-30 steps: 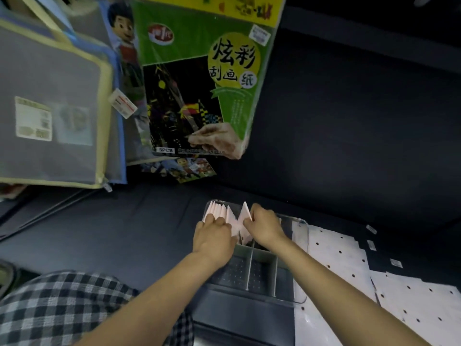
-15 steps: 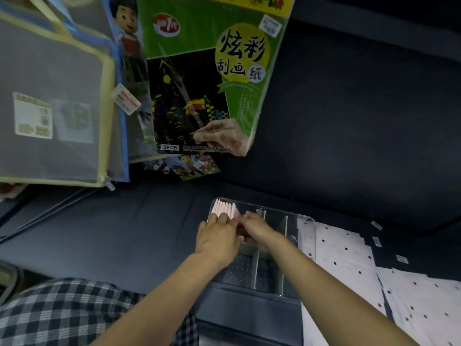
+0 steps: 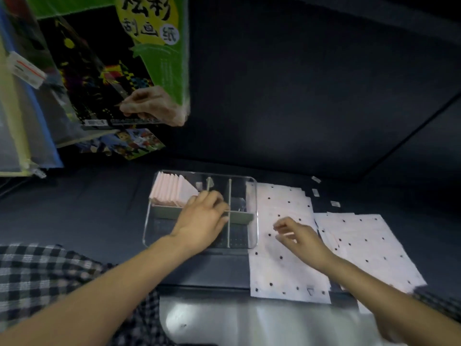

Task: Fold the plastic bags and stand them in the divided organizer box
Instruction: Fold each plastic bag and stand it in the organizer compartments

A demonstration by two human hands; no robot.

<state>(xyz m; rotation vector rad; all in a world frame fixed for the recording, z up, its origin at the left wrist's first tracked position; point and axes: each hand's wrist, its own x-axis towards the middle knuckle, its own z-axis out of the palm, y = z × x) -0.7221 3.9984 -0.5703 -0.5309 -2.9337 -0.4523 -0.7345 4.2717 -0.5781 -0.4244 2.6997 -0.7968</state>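
Note:
A clear divided organizer box [image 3: 252,196] sits on the dark surface in front of me. Several folded pink bags [image 3: 172,189] stand in a row in its far left compartment. My left hand [image 3: 203,221] rests over the box's middle dividers, fingers spread, beside the folded bags and holding nothing. My right hand [image 3: 296,237] hovers over a flat white bag with black dots [image 3: 282,270] that lies right of the box; its fingers are loosely curled and hold nothing. A second pile of flat dotted bags [image 3: 361,245] lies further right.
Hanging packages, a green scratch-paper pack [image 3: 139,58] and a mesh zip pouch [image 3: 15,121], crowd the upper left. Small white tabs [image 3: 315,192] lie beyond the flat bags. A glossy grey ledge [image 3: 249,320] runs along the near edge. My checked garment [image 3: 37,270] shows at lower left.
My right hand has left the box and moved right, over the flat dotted bags. The last folded bag now stands in the row, and my left hand has slid right onto the dividers.

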